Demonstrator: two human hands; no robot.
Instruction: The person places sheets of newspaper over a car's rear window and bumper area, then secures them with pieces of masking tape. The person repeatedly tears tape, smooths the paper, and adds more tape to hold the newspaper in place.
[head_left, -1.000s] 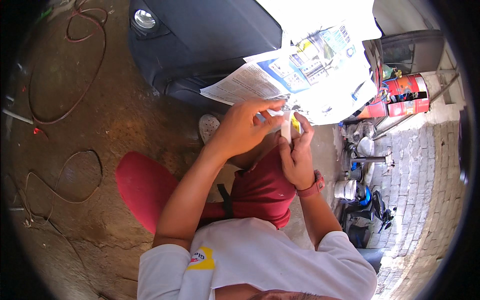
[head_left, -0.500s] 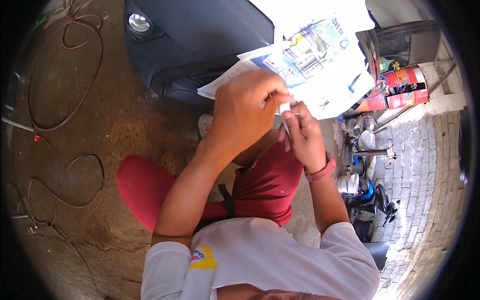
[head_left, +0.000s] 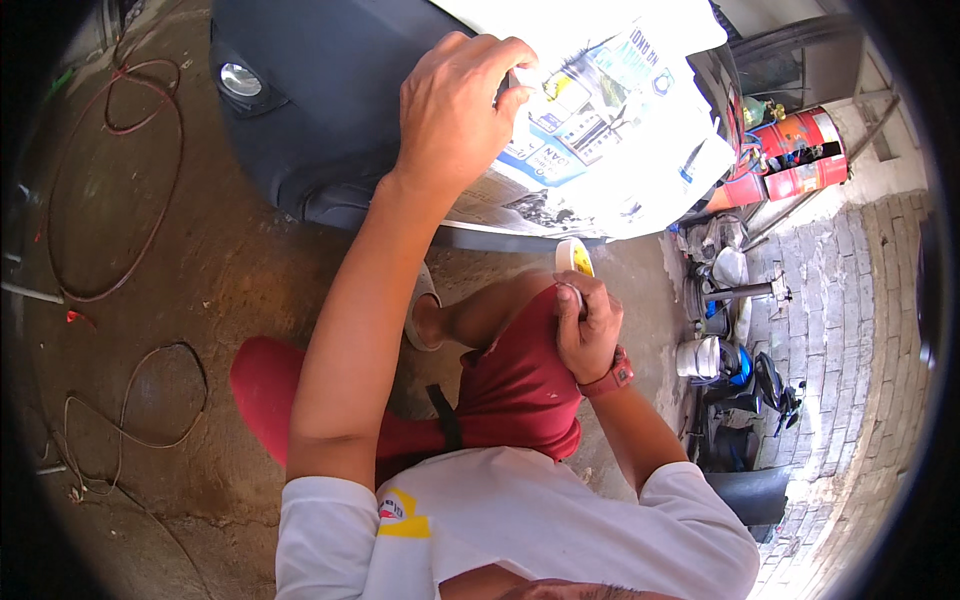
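A dark grey car bumper point(head_left: 330, 110) has newspaper sheets point(head_left: 590, 120) lying over its right part. My left hand point(head_left: 450, 115) is raised over the sheets' left edge, its thumb and forefinger pinched on a small white piece of tape point(head_left: 520, 78). Close to my right knee, my right hand point(head_left: 590, 335) is closed round the near side of a roll of masking tape point(head_left: 566, 255). The roll is pale, with yellow inside its ring; my fingers hide its lower part.
On the concrete floor at left lie a reddish hose point(head_left: 180, 160) and a thin cable point(head_left: 125, 420). Red drums point(head_left: 800, 155), a white bucket point(head_left: 697, 357) and assorted parts stand along the brick wall point(head_left: 820, 330) at right. A round lamp point(head_left: 240, 79) sits in the bumper.
My hands have parted. The left has moved up and to the left to the newspaper with the piece of tape; the right has dropped toward my knee with the roll.
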